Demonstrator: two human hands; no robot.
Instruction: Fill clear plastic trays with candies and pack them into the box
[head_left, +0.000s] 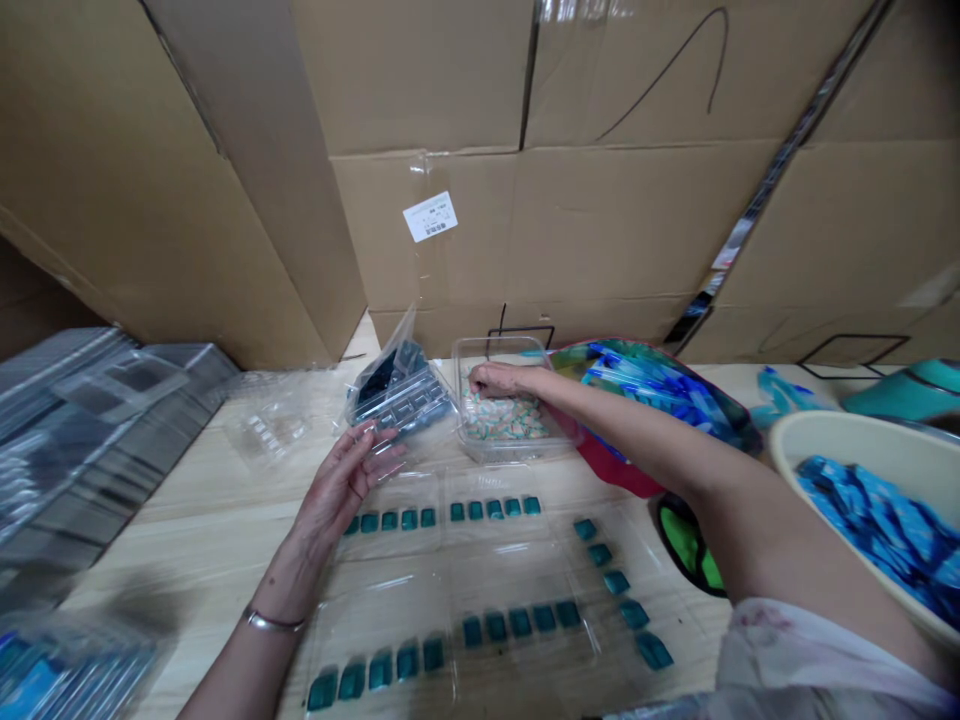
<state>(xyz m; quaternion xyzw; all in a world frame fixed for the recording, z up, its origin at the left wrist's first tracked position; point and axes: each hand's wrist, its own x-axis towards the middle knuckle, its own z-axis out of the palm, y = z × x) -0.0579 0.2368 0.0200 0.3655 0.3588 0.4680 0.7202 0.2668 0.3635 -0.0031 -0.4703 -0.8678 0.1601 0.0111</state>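
Observation:
My left hand (341,485) rests with its fingers spread on the upper left clear plastic tray (390,495), just below a clear bag of dark parts (397,395). My right hand (495,380) reaches into a clear box of small white and green pieces (510,420), fingers curled down among them; what they grip is hidden. Several clear trays (517,570) lie on the wooden table in front of me, each with a row of teal blocks (491,508).
Stacks of clear trays (82,440) stand at the left. A red bowl of blue packets (652,385) sits behind my right arm, and a cream bowl of blue packets (885,510) at the right. Cardboard boxes (525,200) wall off the back.

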